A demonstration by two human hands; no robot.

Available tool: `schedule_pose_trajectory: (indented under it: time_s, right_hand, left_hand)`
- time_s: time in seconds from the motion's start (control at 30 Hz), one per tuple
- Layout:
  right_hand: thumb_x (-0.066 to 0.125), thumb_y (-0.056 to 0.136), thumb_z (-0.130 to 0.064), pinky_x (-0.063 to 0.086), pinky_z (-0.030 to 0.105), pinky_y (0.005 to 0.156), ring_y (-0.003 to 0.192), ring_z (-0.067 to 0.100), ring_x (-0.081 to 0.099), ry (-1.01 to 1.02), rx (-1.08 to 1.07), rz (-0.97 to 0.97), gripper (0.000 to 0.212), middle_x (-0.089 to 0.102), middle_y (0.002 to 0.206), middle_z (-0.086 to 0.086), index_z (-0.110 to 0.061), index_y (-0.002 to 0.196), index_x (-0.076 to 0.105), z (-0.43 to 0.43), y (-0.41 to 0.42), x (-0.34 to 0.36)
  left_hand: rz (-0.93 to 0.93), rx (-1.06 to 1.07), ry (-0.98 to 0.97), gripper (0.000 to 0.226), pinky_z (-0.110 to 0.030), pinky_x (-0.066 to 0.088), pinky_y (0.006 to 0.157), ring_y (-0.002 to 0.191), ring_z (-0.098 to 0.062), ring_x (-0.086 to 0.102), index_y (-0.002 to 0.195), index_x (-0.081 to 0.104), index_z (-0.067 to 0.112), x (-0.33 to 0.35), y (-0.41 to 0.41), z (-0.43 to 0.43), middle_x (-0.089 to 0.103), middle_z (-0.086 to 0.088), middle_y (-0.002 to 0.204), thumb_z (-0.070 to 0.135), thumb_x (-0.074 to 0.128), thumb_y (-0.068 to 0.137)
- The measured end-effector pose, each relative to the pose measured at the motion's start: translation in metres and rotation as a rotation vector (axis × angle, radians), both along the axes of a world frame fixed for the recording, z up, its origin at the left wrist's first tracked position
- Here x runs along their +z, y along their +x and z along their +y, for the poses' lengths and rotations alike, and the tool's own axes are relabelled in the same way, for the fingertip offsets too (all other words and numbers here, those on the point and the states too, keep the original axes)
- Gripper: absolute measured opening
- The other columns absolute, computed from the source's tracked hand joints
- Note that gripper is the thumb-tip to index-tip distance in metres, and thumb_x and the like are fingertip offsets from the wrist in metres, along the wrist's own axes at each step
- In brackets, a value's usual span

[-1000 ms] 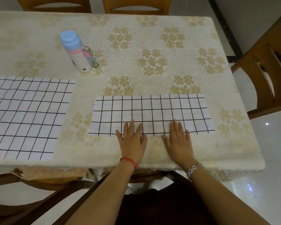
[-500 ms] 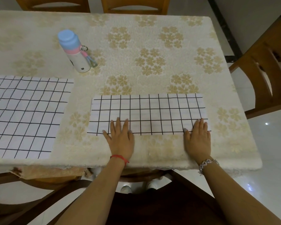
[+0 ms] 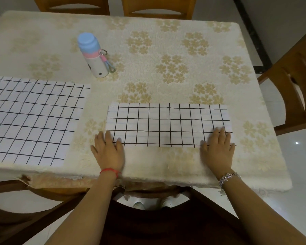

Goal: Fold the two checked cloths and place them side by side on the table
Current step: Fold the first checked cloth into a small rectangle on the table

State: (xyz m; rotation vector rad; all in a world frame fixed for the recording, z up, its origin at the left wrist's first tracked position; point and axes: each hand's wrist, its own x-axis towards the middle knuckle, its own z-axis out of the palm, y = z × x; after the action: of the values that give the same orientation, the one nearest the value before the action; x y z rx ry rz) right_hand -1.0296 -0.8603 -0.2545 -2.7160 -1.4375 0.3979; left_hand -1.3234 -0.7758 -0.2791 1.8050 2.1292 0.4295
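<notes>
Fingers (image 3: 109, 137) of the left hand (image 3: 108, 152) lie straight and a little spread, flat on the near left corner of the folded cloth (image 3: 168, 124), with the outer ones on the worktop (image 3: 166, 29) just beside it; they grip nothing. Fingers (image 3: 222, 133) of the right hand (image 3: 217, 152) lie straight too, pressed flat on the near right corner of the same cloth, holding nothing. This cloth, white with a black grid, lies as a long narrow strip near the front edge of the worktop, right of centre. A second checked cloth (image 3: 30, 121) lies spread open and flat at the left, apart from the strip and running out of the picture. A small bottle (image 3: 94, 55) with a blue cap stands upright behind the gap between the two cloths. A red string (image 3: 109, 171) circles the left wrist and a beaded bracelet (image 3: 229, 176) the right. Wooden chairs stand at the far side (image 3: 157, 7) and the right (image 3: 293, 82)
</notes>
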Motion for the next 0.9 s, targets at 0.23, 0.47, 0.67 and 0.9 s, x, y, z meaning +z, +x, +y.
schedule_pose_trajectory:
  time_s: [0.23,0.47,0.67,0.9]
  right_hand:
    - [0.005,0.092,-0.050,0.002,0.042,0.116,0.144,0.025,-0.008,0.053,0.390,0.047,0.070,-0.001,0.157,0.007,-0.009,0.148,0.003,0.019,-0.055,0.013]
    - [-0.011,0.083,-0.053,-0.006,0.041,0.117,0.138,0.020,-0.021,-0.033,0.734,0.075,0.068,-0.021,0.149,-0.002,-0.015,0.139,-0.017,0.015,-0.115,-0.007]
    - [-0.017,0.077,-0.060,-0.019,0.036,0.109,0.135,0.018,-0.028,-0.075,0.724,0.080,0.074,-0.026,0.147,-0.003,-0.017,0.136,-0.023,0.011,-0.123,-0.015]
    - [-0.025,0.070,-0.059,-0.020,0.036,0.108,0.135,0.018,-0.028,-0.070,0.719,0.083,0.079,-0.026,0.148,-0.002,-0.018,0.137,-0.022,0.011,-0.125,-0.014]
  left_hand:
    - [-0.129,0.341,0.041,0.043,-0.051,0.015,0.114,0.139,-0.032,0.023,0.115,0.052,-0.004,0.005,-0.008,0.000,0.036,-0.019,0.143,0.031,0.054,0.089]
    - [-0.277,0.425,-0.057,0.043,-0.044,0.004,0.118,0.145,-0.030,0.007,0.107,0.057,-0.004,0.012,-0.007,0.010,0.020,-0.018,0.153,0.035,0.057,0.088]
    - [-0.530,0.475,0.075,0.017,-0.033,0.029,0.109,0.130,-0.032,0.037,0.083,0.050,0.004,0.027,0.002,0.016,0.045,-0.020,0.134,0.014,0.064,0.084]
    - [-1.150,0.727,0.018,0.016,-0.033,0.053,0.063,0.063,-0.016,0.052,0.085,0.043,0.011,0.035,0.009,0.018,0.050,-0.003,0.080,0.008,0.059,0.087]
